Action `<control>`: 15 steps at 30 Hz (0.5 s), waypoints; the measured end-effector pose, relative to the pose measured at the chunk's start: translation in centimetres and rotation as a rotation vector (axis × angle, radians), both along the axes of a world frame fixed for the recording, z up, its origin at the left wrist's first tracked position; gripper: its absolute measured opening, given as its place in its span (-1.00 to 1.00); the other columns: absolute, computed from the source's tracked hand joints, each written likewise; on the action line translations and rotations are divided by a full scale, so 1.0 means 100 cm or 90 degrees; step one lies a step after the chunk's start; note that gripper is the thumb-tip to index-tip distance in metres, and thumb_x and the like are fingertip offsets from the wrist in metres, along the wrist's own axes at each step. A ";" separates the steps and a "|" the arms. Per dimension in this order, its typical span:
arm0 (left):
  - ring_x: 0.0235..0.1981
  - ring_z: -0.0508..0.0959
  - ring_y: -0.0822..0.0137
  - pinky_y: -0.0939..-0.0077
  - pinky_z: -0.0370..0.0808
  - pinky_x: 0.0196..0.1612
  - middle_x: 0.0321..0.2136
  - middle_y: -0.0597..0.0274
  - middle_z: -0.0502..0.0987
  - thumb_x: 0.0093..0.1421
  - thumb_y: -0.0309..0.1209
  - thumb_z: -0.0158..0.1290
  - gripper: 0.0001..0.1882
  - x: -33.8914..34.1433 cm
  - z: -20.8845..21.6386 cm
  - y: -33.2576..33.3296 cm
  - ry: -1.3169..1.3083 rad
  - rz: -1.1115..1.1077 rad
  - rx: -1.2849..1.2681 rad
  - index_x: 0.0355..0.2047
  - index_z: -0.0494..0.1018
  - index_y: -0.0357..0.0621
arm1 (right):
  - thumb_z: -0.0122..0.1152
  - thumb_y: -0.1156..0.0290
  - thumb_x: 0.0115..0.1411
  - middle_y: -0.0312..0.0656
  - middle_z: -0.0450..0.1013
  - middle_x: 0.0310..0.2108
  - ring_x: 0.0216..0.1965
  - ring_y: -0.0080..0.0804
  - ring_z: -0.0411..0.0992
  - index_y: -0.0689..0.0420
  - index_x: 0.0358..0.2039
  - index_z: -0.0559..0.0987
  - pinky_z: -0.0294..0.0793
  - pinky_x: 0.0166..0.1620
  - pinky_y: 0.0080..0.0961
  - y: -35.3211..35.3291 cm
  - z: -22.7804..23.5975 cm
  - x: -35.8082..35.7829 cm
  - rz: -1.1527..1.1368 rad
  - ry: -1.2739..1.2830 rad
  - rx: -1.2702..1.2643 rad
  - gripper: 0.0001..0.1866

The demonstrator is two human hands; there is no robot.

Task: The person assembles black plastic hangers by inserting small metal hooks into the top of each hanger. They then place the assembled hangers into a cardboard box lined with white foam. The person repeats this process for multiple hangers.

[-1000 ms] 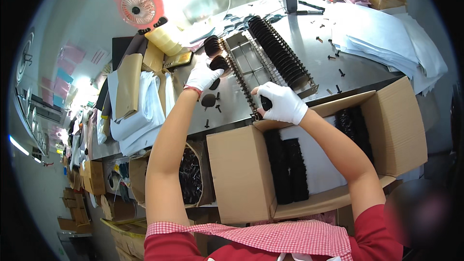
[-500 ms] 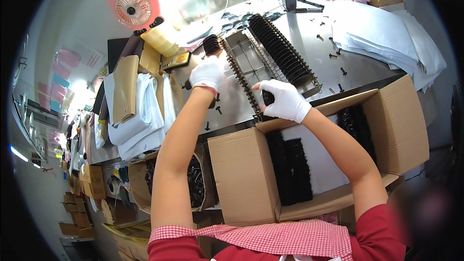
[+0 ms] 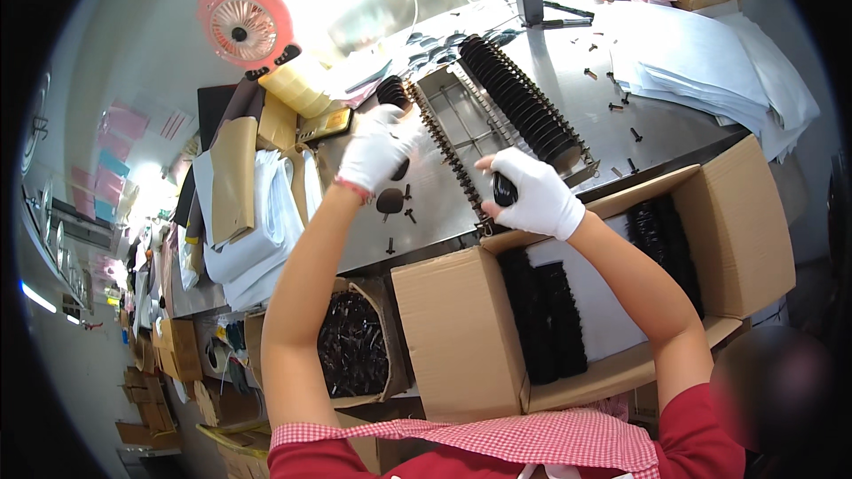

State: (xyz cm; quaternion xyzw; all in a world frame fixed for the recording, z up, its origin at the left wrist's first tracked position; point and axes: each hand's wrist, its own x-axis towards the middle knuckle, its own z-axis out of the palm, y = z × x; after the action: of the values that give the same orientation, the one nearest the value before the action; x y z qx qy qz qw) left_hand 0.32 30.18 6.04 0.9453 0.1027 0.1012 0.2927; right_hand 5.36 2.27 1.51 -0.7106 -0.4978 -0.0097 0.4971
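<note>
A metal rack (image 3: 457, 111) stands on the steel table, edged by rows of small clips. Its right side carries a long row of dark, rounded lenses (image 3: 524, 111); a short group of lenses (image 3: 391, 91) sits at the far end of its left side. My left hand (image 3: 377, 153), white-gloved, is by that left row with its fingers drawn together; whatever they hold is hidden. Beside the rack's near end, my gloved right hand (image 3: 537, 197) is closed round a small stack of dark lenses (image 3: 504, 189). A loose lens (image 3: 390, 201) lies below my left hand.
An open cardboard box (image 3: 457, 328) with black rows inside stands against the table's front edge. Left of it is a carton of dark pieces (image 3: 355, 346). Screws (image 3: 635, 135) lie scattered on the table. White sheets (image 3: 701, 62) are at right, a pink fan (image 3: 247, 22) at left.
My left hand has moved slightly nearer the rack's left row, uncovering part of a lens on the table. The right hand keeps its stack near the rack's end. The whole view has shifted slightly.
</note>
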 end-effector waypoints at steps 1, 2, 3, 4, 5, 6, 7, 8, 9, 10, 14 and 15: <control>-0.06 0.55 0.17 0.42 0.49 0.02 -0.05 -0.09 0.49 0.10 -0.18 0.31 -0.30 0.017 -0.009 0.020 -0.075 0.091 0.202 0.11 0.32 -0.35 | 0.41 0.42 -0.07 -0.10 0.53 -0.15 -0.14 -0.10 0.54 0.12 -0.02 0.52 0.55 -0.04 -0.34 -0.001 -0.010 0.006 0.041 -0.027 -0.057 -0.47; -0.02 0.54 0.10 0.38 0.50 0.05 0.00 -0.17 0.47 0.04 -0.12 0.35 -0.24 0.030 -0.022 0.058 -0.118 0.065 0.100 0.10 0.32 -0.37 | 0.42 0.37 -0.08 -0.09 0.54 -0.14 -0.14 -0.09 0.55 0.10 -0.02 0.52 0.57 -0.05 -0.34 0.003 -0.016 0.005 0.065 -0.063 -0.084 -0.46; -0.06 0.55 0.13 0.37 0.51 0.01 -0.04 -0.13 0.49 0.03 -0.15 0.34 -0.28 0.035 -0.036 0.090 -0.131 0.086 0.176 0.08 0.35 -0.34 | 0.43 0.36 -0.09 -0.07 0.54 -0.14 -0.14 -0.08 0.55 0.11 -0.03 0.52 0.57 -0.05 -0.34 0.006 -0.013 0.002 0.083 -0.053 -0.097 -0.46; -0.11 0.56 0.16 0.37 0.52 -0.02 -0.08 -0.10 0.52 0.02 -0.17 0.33 -0.32 0.049 -0.037 0.093 -0.146 0.093 0.243 0.05 0.38 -0.32 | 0.43 0.35 -0.09 -0.06 0.55 -0.15 -0.14 -0.08 0.55 0.11 -0.03 0.52 0.57 -0.05 -0.34 0.005 -0.013 0.002 0.086 -0.039 -0.118 -0.46; -0.18 0.56 0.21 0.36 0.51 -0.07 -0.17 -0.02 0.56 0.01 -0.20 0.32 -0.41 0.066 -0.030 0.100 0.002 0.031 0.169 -0.03 0.43 -0.29 | 0.43 0.34 -0.10 -0.04 0.56 -0.19 -0.17 -0.06 0.56 0.12 -0.04 0.52 0.58 -0.08 -0.35 0.004 -0.016 0.007 0.095 -0.038 -0.100 -0.45; -0.25 0.56 0.26 0.35 0.51 -0.11 -0.26 0.06 0.59 0.01 -0.23 0.30 -0.51 0.080 -0.018 0.094 0.155 -0.034 0.093 -0.11 0.49 -0.26 | 0.39 0.23 -0.03 0.00 0.57 -0.16 -0.12 -0.02 0.54 0.10 0.01 0.50 0.56 -0.02 -0.31 -0.002 -0.009 0.011 0.123 0.007 -0.136 -0.43; -0.30 0.60 0.12 0.32 0.53 -0.10 -0.32 -0.06 0.61 -0.07 -0.09 0.35 -0.34 0.088 -0.026 0.094 0.095 0.018 0.149 -0.08 0.46 -0.32 | 0.39 0.24 -0.04 -0.01 0.57 -0.17 -0.13 -0.03 0.55 0.10 0.01 0.50 0.56 -0.03 -0.31 -0.004 -0.007 0.013 0.126 0.016 -0.148 -0.43; -0.35 0.60 0.12 0.32 0.54 -0.13 -0.36 -0.09 0.60 -0.10 -0.08 0.37 -0.24 0.093 -0.025 0.091 0.112 -0.034 0.142 -0.01 0.41 -0.39 | 0.39 0.24 -0.05 -0.01 0.57 -0.17 -0.13 -0.03 0.55 0.10 0.01 0.50 0.57 -0.05 -0.32 -0.006 -0.006 0.014 0.132 0.025 -0.159 -0.43; -0.33 0.60 0.07 0.32 0.54 -0.12 -0.35 -0.11 0.60 -0.10 -0.11 0.36 -0.23 0.095 -0.017 0.080 0.175 0.002 0.095 0.02 0.38 -0.39 | 0.39 0.25 -0.06 -0.01 0.57 -0.18 -0.14 -0.04 0.55 0.10 0.01 0.50 0.57 -0.06 -0.32 -0.009 -0.003 0.016 0.133 0.042 -0.176 -0.42; -0.32 0.60 0.03 0.32 0.54 -0.12 -0.34 -0.13 0.60 -0.10 -0.15 0.35 -0.22 0.100 -0.016 0.073 0.239 0.040 0.049 0.05 0.36 -0.39 | 0.39 0.26 -0.06 -0.01 0.57 -0.18 -0.14 -0.05 0.56 0.10 0.01 0.50 0.57 -0.06 -0.32 -0.012 0.000 0.018 0.135 0.060 -0.194 -0.42; -0.27 0.61 -0.06 0.22 0.54 -0.09 -0.28 -0.17 0.60 0.07 -0.29 0.13 -0.43 0.108 -0.051 0.093 0.151 0.023 0.249 0.05 0.34 -0.35 | 0.39 0.30 -0.09 -0.04 0.58 -0.20 -0.16 -0.07 0.56 0.10 0.03 0.50 0.58 -0.08 -0.34 -0.006 -0.002 0.016 0.150 0.053 -0.160 -0.40; -0.27 0.62 -0.06 0.17 0.53 -0.10 -0.30 -0.17 0.60 0.12 -0.32 0.05 -0.56 0.110 -0.060 0.081 0.050 0.037 0.369 -0.03 0.38 -0.33 | 0.39 0.30 -0.09 -0.04 0.58 -0.19 -0.15 -0.07 0.56 0.10 0.03 0.50 0.57 -0.07 -0.34 -0.006 -0.005 0.016 0.137 0.036 -0.136 -0.41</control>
State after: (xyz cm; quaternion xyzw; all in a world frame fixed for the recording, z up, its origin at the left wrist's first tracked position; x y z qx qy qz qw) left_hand 11.27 38.24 0.06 0.9894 0.1075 0.0977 0.0031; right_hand 6.97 1.65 0.97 -0.7018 -0.5554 0.1165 0.4307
